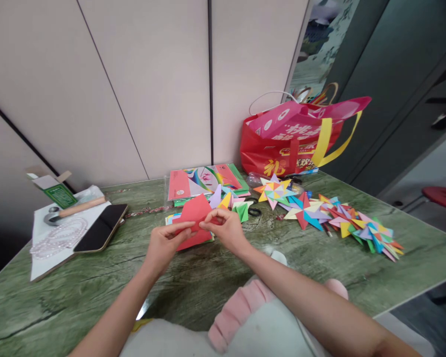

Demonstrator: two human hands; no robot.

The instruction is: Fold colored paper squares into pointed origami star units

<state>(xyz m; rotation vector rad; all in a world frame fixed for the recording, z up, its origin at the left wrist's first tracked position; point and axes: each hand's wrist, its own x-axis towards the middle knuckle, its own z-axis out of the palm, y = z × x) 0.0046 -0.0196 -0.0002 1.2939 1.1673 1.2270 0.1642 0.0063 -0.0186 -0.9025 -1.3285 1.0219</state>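
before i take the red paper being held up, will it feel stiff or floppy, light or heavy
The red paper is probably light: the left hand and right hand merely pinch it. It seems slightly stiff, since its top stands up above their grip.

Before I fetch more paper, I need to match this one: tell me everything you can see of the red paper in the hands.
The red paper looks plain, thin and matte, without visible print. It is held over a paper stack, one corner pointing up and away. The left hand and right hand pinch it, close together. More red shows below; whether it's the same sheet or another, I can't tell.
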